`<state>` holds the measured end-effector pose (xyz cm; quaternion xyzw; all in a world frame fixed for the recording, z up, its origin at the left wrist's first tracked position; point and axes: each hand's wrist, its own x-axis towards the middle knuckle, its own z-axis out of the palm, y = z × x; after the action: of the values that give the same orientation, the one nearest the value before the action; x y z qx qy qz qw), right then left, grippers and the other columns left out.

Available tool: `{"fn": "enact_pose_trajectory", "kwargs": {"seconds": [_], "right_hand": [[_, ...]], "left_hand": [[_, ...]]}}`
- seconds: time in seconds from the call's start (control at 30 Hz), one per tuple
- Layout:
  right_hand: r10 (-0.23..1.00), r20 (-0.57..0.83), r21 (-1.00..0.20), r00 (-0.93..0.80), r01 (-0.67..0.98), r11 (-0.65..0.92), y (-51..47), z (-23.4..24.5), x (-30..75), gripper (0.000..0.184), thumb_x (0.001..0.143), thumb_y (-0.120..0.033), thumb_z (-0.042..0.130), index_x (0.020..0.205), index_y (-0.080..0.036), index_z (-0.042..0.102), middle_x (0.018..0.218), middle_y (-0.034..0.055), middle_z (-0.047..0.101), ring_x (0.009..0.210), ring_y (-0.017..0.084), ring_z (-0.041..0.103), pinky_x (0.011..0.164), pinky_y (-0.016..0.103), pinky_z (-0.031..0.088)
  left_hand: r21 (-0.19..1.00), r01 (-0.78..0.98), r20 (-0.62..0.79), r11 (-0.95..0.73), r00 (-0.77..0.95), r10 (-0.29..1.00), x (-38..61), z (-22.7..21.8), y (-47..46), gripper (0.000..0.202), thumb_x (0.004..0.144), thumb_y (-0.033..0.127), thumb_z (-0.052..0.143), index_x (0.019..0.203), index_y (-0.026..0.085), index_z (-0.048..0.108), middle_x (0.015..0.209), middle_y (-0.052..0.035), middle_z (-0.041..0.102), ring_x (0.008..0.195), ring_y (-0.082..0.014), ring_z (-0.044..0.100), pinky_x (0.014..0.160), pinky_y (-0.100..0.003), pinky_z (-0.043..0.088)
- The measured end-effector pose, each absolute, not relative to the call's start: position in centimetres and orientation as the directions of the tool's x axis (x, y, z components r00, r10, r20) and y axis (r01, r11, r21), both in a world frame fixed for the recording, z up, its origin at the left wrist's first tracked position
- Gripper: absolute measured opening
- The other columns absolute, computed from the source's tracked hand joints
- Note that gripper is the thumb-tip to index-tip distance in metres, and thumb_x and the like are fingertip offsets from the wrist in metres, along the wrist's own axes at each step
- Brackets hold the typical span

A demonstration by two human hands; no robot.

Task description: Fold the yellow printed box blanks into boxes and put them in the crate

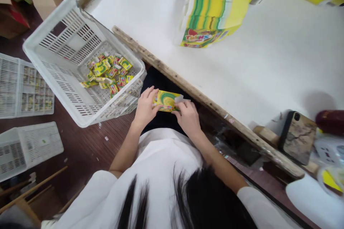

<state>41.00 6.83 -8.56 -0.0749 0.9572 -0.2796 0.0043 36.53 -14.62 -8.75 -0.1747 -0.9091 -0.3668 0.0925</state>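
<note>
The person sat at a white table (268,61) with a rough wooden edge, both hands brought together over the dark-clothed lap (168,121). Between them was a small yellow-and-green printed cardboard box (166,99), held level just outside the table's edge, where the view from above seemed clearest and the forearms had room.

The left hand (146,107) was closed on the box's left end, fingers along the upper side and thumb below, a grip that probably steadied it. The right hand (187,116) was drawn narrow at the other end, thumb and fingertips pinched beside a pale, raised cardboard flap (179,98); that finer hold appeared to suit thin card, though the curled fingers hid just what they pressed.

A white slotted plastic crate (76,43) stood tilted in the view beside the left arm, near enough, one would judge, for an easy reach. Inside lay a loose heap of small yellow, green and red printed boxes (102,67), their jumbled angles suggesting that order mattered little there.

On the table, a stack of yellow, green and white printed cardboard pieces (212,7) stood packed face against face, likely so that each supported the next.
</note>
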Motion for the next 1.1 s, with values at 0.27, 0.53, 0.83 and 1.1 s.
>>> {"fn": "enact_pose_trajectory", "kwargs": {"seconds": [0.27,0.53,0.83,1.1], "right_hand": [[-0.071,0.036,-0.530,-0.997,-0.079,0.844,6.7,-8.6,40.8,0.019,0.087,-0.021,0.068,0.105,-0.016,0.064,0.106,0.0163,0.062,0.095,0.032,0.057,0.085,0.049,0.050],[0.012,-0.011,-0.714,-1.000,0.017,0.700,6.8,-7.8,40.7,0.021,0.080,-0.018,0.073,0.088,-0.021,0.054,0.092,0.0088,0.064,0.086,0.027,0.059,0.080,0.044,0.051],[-0.081,-0.084,-0.988,-0.993,0.072,0.133,5.8,-4.2,39.5,0.034,0.071,-0.035,0.082,0.077,-0.023,0.051,0.069,-0.0048,0.053,0.059,0.013,0.046,0.057,0.028,0.042],[-0.339,0.090,-0.995,-0.937,-0.095,0.000,3.9,-3.6,40.1,0.023,0.084,-0.039,0.076,0.089,-0.023,0.060,0.085,0.0010,0.059,0.078,0.018,0.054,0.075,0.034,0.047]], "left_hand": [[0.623,0.382,0.246,0.682,-0.924,0.293,35.7,-11.3,-15.3,0.070,0.077,0.052,0.080,0.137,0.025,0.056,0.137,-0.0146,0.060,0.121,-0.0378,0.060,0.098,-0.056,0.052],[0.620,0.260,0.154,0.740,-0.965,0.210,37.0,-7.4,-13.9,0.068,0.083,0.039,0.076,0.143,0.021,0.050,0.152,-0.0184,0.050,0.143,-0.0366,0.044,0.118,-0.059,0.036],[0.958,0.034,0.067,-0.285,-0.992,0.108,37.9,-3.0,-10.1,0.064,0.089,0.070,0.054,0.135,0.026,0.053,0.130,-0.0123,0.065,0.127,-0.0294,0.062,0.102,-0.042,0.053],[0.844,0.183,0.051,-0.505,-0.963,-0.264,37.1,-1.5,-8.4,0.041,0.082,0.061,0.064,0.080,0.022,0.053,0.068,0.0034,0.045,0.059,-0.0113,0.048,0.065,-0.028,0.048]]}}
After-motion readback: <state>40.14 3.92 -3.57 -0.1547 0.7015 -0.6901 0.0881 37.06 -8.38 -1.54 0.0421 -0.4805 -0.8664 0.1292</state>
